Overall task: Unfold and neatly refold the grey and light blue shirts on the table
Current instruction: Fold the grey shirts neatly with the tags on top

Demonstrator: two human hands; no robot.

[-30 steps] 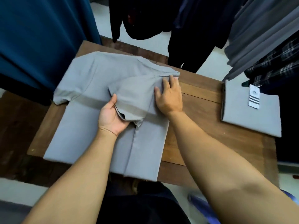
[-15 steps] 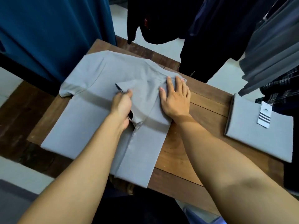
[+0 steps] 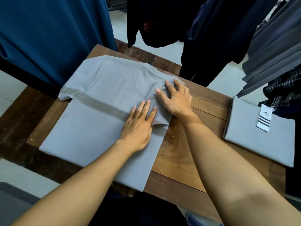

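A grey shirt (image 3: pixel 101 121) lies spread on the wooden table (image 3: pixel 187 149), its right side folded inward and its left sleeve still sticking out at the left. My left hand (image 3: pixel 140 123) lies flat, fingers straight, on the folded-over right sleeve near the shirt's right edge. My right hand (image 3: pixel 175 98) presses with spread fingers on the folded shoulder by the collar. A second shirt (image 3: pixel 259 141), folded into a rectangle with a white striped tag (image 3: pixel 264 118), lies at the table's right end.
Hanging clothes surround the table: a blue garment (image 3: pixel 53 38) at the back left, dark ones (image 3: pixel 203 30) behind, grey and checked ones (image 3: pixel 280 62) at the right. The shirt's hem hangs over the table's near edge. Bare wood shows between the two shirts.
My left hand let go of the sleeve it was holding and now lies flat on it. The sleeve has been folded down onto the shirt. My right hand stays pressing near the collar.
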